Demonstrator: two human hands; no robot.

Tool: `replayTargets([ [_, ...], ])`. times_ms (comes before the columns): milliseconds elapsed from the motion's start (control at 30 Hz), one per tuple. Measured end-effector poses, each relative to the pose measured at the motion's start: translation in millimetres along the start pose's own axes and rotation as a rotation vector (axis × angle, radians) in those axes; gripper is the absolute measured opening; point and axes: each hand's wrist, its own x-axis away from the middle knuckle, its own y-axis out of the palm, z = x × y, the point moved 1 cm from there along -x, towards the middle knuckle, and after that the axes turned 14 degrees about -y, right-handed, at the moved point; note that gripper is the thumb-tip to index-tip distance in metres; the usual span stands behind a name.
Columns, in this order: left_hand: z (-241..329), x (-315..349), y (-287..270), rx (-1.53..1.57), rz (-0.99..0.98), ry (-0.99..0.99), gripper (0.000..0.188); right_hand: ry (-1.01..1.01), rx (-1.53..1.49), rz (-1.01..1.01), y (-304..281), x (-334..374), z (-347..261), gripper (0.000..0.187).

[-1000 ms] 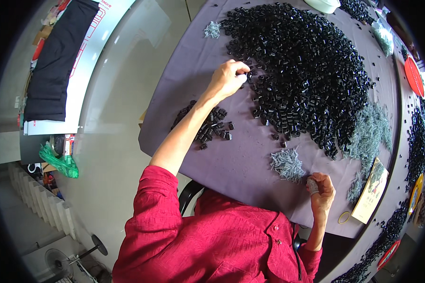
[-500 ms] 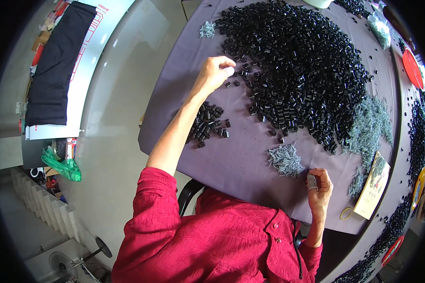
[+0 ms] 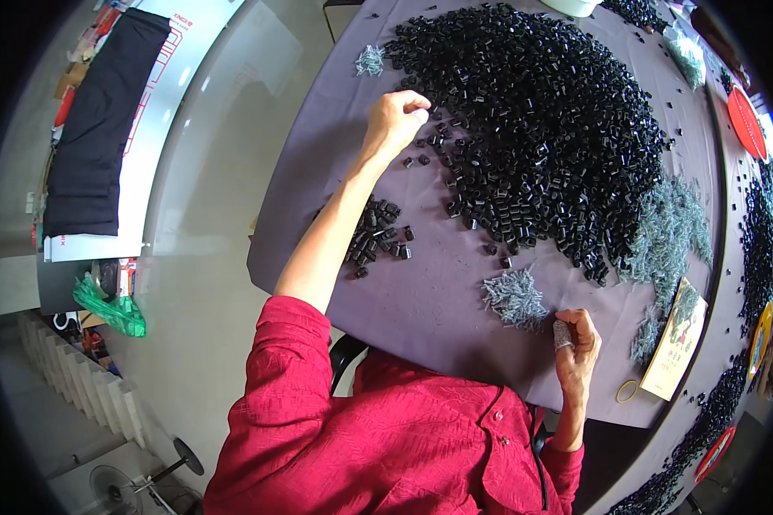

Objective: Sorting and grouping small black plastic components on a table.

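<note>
My left hand (image 3: 395, 124) is at the left edge of a big heap of small black plastic pieces (image 3: 541, 129). Its thumb and fingers are pinched together, and anything between them is too small to make out. Close to the table's front edge, my right hand (image 3: 578, 352) has its fingers curled against a thumb wrapped in a pale covering (image 3: 563, 335). Whether it holds something is hidden. Just beyond that hand lies a small pile of grey screws (image 3: 515, 298). A smaller group of black pieces (image 3: 374, 232) lies beside my left forearm.
More grey screws (image 3: 666, 232) spread along the heap's right side, with a little cluster of them (image 3: 369, 60) at the far left. A yellowish printed card (image 3: 674, 343) and a yellow ring (image 3: 627, 391) lie at the right. Red baskets (image 3: 747, 123) stand on the adjoining table.
The whole view has shifted slightly. My left hand stays pinched and has moved slightly outward along the heap's edge. My right hand keeps its curled pose by the screws.
</note>
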Motion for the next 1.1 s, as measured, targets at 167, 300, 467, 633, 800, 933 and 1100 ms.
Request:
replayTargets([
  [167, 8.2, -9.6, 9.6, -0.226, 0.063, 0.018, 0.023, 0.010, 0.010, 0.005, 1.2, -2.2, 0.6, 0.027],
  [300, 18.3, -5.8, 13.2, -0.234, -0.054, 0.048, 0.021, 0.011, 0.013, 0.010, 0.6, -1.7, 2.4, 0.030],
  [467, 7.5, 6.4, 9.9, -0.225, -0.134, 0.219, 0.020, 0.039, -0.017, -0.013, -0.4, 0.4, 7.8, 0.031],
  [633, -10.6, -1.0, -16.3, 0.042, 0.079, -0.016, 0.026, 0.094, -0.072, 0.069, 0.9, 3.9, 8.7, 0.025],
  [800, -24.3, -0.8, -26.8, 0.012, 0.040, -0.051, 0.023, 0.127, -0.075, 0.040, -0.3, 2.9, 5.8, 0.019],
  [933, -12.5, 2.4, -15.7, -0.015, 0.012, -0.017, 0.019, 0.078, -0.049, 0.034, 1.2, 2.0, 5.9, 0.019],
  [1100, 11.9, 1.4, 6.4, -0.103, -0.026, 0.143, 0.019, 0.045, -0.068, 0.009, 1.3, 2.0, 7.7, 0.028],
])
